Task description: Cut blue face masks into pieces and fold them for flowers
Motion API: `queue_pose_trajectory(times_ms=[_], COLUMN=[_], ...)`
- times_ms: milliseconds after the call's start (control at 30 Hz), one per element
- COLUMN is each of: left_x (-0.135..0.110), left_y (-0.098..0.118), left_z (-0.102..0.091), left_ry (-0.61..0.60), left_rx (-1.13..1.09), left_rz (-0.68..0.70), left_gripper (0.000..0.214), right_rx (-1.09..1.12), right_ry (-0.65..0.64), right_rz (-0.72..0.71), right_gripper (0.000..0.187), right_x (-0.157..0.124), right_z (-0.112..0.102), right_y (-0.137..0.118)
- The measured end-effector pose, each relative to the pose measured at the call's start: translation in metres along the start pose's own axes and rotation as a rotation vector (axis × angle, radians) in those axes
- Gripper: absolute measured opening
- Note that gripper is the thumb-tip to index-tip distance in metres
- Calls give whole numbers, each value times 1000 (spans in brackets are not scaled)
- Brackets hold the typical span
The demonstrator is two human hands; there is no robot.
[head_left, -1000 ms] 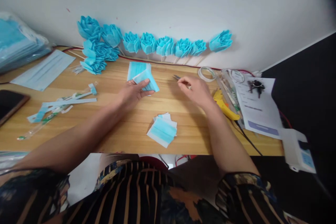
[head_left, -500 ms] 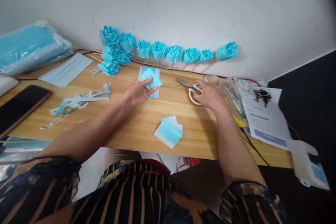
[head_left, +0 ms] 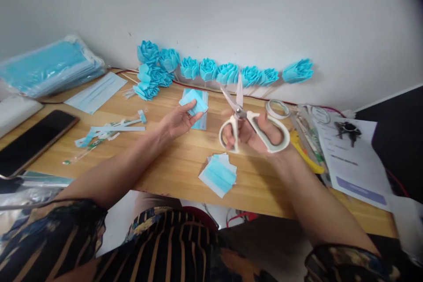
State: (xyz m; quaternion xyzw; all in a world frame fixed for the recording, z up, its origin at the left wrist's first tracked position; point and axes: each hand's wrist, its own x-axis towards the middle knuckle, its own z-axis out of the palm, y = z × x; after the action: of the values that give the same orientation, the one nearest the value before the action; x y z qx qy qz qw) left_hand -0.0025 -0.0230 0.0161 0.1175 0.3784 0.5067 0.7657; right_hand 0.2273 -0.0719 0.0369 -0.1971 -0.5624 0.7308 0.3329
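My left hand (head_left: 181, 120) pinches a small square of light-blue fabric (head_left: 194, 98) between thumb and fingers. Beneath it, a larger blue-and-white sheet (head_left: 200, 122) lies on the table. My right hand (head_left: 256, 134) holds white-handled scissors (head_left: 239, 112) up off the table, thumb and fingers through the loops. The blades are spread and point toward the wall. Between my forearms, close to the table's front edge, sits a small pile of cut blue-and-white squares (head_left: 218, 176).
Blue fabric flowers (head_left: 208, 69) on sticks lean along the wall. At left are bagged face masks (head_left: 49, 68), a phone (head_left: 36, 141) and cut strips (head_left: 109, 130). At right lie a tape roll (head_left: 277, 109), a yellow-handled tool (head_left: 306, 154), keys (head_left: 347, 130) and a printed sheet (head_left: 350, 163).
My right hand has lifted the scissors from the table and turned them, with fingers now in the loops and blades apart. My left hand keeps the blue square. The view has shifted slightly.
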Motion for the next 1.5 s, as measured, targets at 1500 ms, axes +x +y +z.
queue_pose_trajectory(times_ms=[1500], left_x=[3], left_y=[2], left_z=[-3], left_ry=[-9], left_rx=[-7], left_rz=[38], left_gripper=[20], right_rx=[99], right_ry=[20], right_rz=[213], right_gripper=[65], right_x=[-8], right_z=[-6], right_y=[37])
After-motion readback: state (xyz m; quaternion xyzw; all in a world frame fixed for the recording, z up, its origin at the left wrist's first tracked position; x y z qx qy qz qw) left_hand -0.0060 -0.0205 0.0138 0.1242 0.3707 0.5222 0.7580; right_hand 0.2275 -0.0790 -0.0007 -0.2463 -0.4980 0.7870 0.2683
